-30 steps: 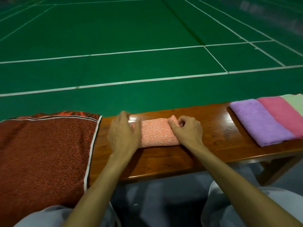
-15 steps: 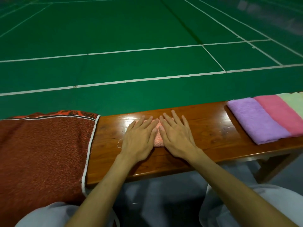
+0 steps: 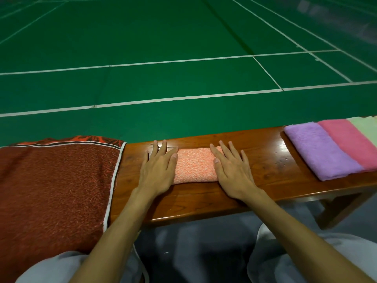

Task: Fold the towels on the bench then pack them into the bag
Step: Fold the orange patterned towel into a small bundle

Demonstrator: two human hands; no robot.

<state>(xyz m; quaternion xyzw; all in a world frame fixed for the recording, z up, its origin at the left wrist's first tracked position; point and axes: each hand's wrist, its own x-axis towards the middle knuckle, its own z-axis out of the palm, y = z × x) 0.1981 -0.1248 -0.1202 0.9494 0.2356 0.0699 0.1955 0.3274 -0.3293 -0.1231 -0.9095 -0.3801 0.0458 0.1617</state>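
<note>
Two flat hands (image 3: 158, 170) (image 3: 232, 172) on orange towel (image 3: 194, 167)

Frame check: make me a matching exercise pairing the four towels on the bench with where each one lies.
Things:
1. orange towel
2. purple towel
3. pink towel
4. pale green towel

Places:
A. cut off by the right frame edge
B. between two other towels
C. pressed at its ends by the flat left hand and right hand
D. nearest the hands in the right-end row

Pairs: 1-C, 2-D, 3-B, 4-A
</note>
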